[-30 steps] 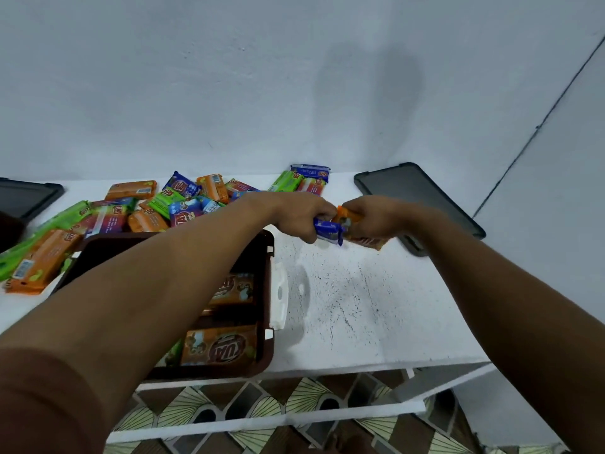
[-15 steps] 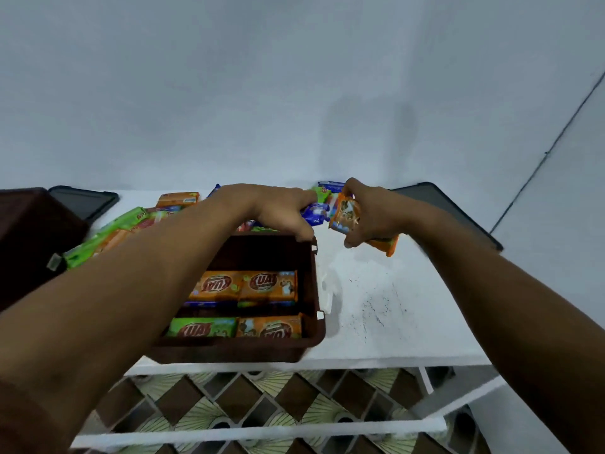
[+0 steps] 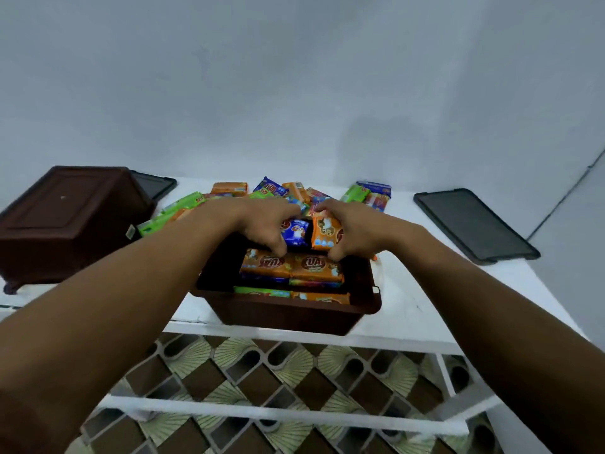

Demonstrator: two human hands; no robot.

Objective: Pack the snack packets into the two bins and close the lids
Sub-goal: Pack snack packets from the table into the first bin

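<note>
An open brown bin (image 3: 284,311) stands at the white table's front edge, holding rows of orange packets (image 3: 291,265) and a green one. Over its far half, my left hand (image 3: 262,221) grips a blue snack packet (image 3: 294,233), and my right hand (image 3: 348,229) grips an orange snack packet (image 3: 322,235) right beside it. A loose pile of packets (image 3: 284,190) in orange, blue and green lies behind the bin. A second brown bin (image 3: 65,221) sits upside down at the left.
A dark lid (image 3: 474,224) lies flat at the right of the table (image 3: 409,309). Another dark lid (image 3: 155,186) shows behind the upturned bin. A pale wall backs the table. Patterned floor tiles show below through the white frame.
Both hands came back from the table's far right to above the open bin, each carrying its packet, and lowered toward the packed rows. The view shifted, bringing the upturned bin into sight.
</note>
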